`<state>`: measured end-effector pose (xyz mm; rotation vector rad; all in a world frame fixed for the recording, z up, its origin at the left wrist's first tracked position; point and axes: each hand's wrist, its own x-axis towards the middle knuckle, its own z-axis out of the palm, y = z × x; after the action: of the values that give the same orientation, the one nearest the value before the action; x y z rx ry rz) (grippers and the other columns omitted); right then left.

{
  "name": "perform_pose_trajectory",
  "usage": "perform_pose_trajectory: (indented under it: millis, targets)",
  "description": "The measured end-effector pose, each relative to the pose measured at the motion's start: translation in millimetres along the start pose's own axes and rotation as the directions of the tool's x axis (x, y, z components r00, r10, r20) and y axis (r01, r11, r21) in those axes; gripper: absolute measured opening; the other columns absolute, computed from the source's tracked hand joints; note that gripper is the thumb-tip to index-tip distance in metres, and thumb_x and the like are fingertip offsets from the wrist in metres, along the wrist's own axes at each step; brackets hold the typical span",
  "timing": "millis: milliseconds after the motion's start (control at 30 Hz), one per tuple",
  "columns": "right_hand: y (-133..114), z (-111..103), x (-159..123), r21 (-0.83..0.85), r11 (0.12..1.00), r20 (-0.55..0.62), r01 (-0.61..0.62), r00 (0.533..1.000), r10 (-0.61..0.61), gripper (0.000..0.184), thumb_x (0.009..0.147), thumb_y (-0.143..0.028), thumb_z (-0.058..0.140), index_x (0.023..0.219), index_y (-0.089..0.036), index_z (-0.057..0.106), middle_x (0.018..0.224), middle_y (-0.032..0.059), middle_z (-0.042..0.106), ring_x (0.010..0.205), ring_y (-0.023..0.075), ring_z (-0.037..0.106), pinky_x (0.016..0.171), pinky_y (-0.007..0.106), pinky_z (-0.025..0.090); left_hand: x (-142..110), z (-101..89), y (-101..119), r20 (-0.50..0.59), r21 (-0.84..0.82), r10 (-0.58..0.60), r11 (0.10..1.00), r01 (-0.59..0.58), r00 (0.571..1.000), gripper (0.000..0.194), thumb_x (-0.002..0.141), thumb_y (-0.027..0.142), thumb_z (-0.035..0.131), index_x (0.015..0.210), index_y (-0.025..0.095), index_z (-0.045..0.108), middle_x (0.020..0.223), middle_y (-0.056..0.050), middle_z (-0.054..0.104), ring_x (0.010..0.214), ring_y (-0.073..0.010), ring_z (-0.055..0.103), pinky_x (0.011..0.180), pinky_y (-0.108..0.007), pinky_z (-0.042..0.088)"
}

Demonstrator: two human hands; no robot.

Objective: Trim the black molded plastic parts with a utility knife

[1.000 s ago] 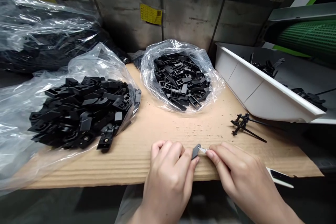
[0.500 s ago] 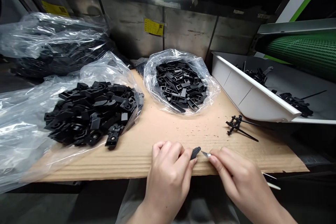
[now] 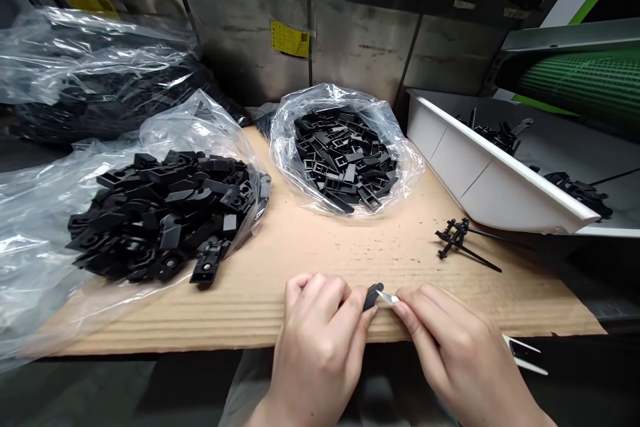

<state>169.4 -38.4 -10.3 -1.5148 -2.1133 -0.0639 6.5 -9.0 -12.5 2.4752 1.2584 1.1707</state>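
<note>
My left hand (image 3: 323, 333) is closed round a small black plastic part (image 3: 373, 295), whose rounded end sticks out past the thumb and forefinger. In my right hand (image 3: 450, 330) a small craft knife is pinched. Its pointed silver blade (image 3: 387, 297) meets the end of the black part, and the handle is mostly hidden by the fingers. Both hands are over the front edge of a cardboard sheet (image 3: 300, 260). Beyond the right hand lies a black plastic sprue (image 3: 456, 237) with long thin runners.
A clear bag of black parts (image 3: 165, 213) spreads open at the left. Another open bag (image 3: 345, 160) of black clips stands at the back middle. At the right is a white tray (image 3: 493, 187) with black pieces in it. Dark crumbs dot the cardboard.
The knife blade has moved left onto the tip of the black part; a small gap was between them before. The view has shifted slightly.
</note>
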Motion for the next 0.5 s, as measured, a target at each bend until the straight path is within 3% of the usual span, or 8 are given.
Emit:
perform_pose_trajectory:
  millis: [100, 500]
  targets:
    - [0.6, 0.1, -0.2, 0.034, 0.999, 0.01, -0.004, 1.0, 0.004, 0.02, 0.089, -0.02, 0.039, 0.077, -0.021, 0.055, 0.063, -0.0005, 0.055, 0.057, 0.0135, 0.054, 0.052, 0.023, 0.035, -1.0, -1.1, -1.0, 0.041, -0.004, -0.005, 1.0, 0.006, 0.999, 0.019, 0.082, 0.01, 0.048, 0.076, 0.015, 0.065, 0.063, -0.003, 0.054, 0.062, -0.017, 0.046, 0.067, -0.034, 0.032]
    - [-4.1, -1.2, 5.0, 0.006, 0.999, 0.017, -0.035, 0.999, 0.035, 0.026, 0.089, -0.022, 0.038, 0.069, -0.021, 0.053, 0.058, -0.0022, 0.051, 0.051, 0.0121, 0.051, 0.049, 0.024, 0.031, -2.6, 0.0, -5.4, 0.072, -0.026, 0.006, 1.0, -0.004, 0.997, 0.014, 0.082, 0.008, 0.05, 0.079, 0.013, 0.063, 0.066, -0.004, 0.053, 0.065, -0.0173, 0.045, 0.068, -0.035, 0.031]
